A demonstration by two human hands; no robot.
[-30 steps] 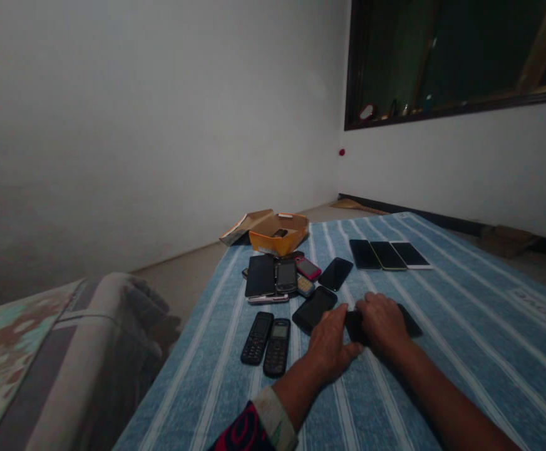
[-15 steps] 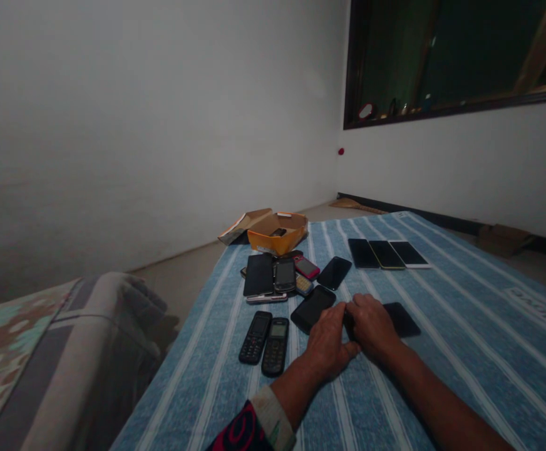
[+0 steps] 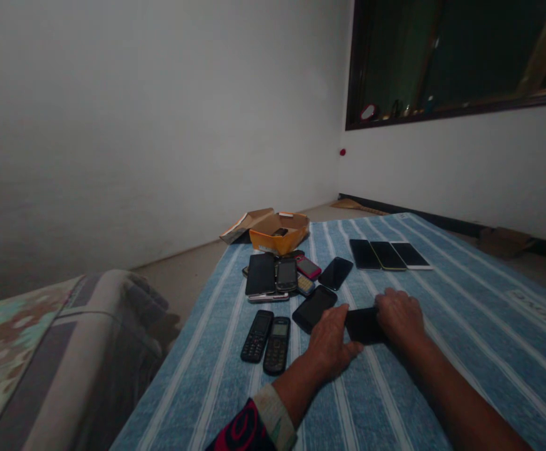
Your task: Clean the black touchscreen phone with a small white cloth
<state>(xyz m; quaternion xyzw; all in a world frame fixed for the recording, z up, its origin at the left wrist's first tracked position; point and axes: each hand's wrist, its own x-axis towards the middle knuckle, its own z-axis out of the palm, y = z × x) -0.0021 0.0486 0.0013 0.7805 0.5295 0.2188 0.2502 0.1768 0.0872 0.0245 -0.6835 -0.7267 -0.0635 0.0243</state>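
A dark smartphone (image 3: 365,326) lies sideways on the striped cloth, between my two hands. My left hand (image 3: 329,341) holds its left end, with the thumb below and the fingers above. Curled fingers of my right hand (image 3: 401,318) cover and grip its right end. Just left of my left hand lies a black touchscreen phone (image 3: 315,307), partly behind the fingers. Another black smartphone (image 3: 336,273) rests above it. Two keypad phones, one black (image 3: 257,336) and one with a grey screen (image 3: 277,346), lie side by side further left.
Several phones are heaped near a black flat device (image 3: 260,274). Behind them stands an open orange box (image 3: 280,241) with a phone inside. Three smartphones (image 3: 388,255) lie in a row at the back right. A draped bed or couch (image 3: 89,351) stands left of the blue striped cloth (image 3: 207,401).
My right hand has moved right, away from my left hand, uncovering the dark smartphone between them. The phone seen right of my right hand is now hidden. My left hand stays nearly in place.
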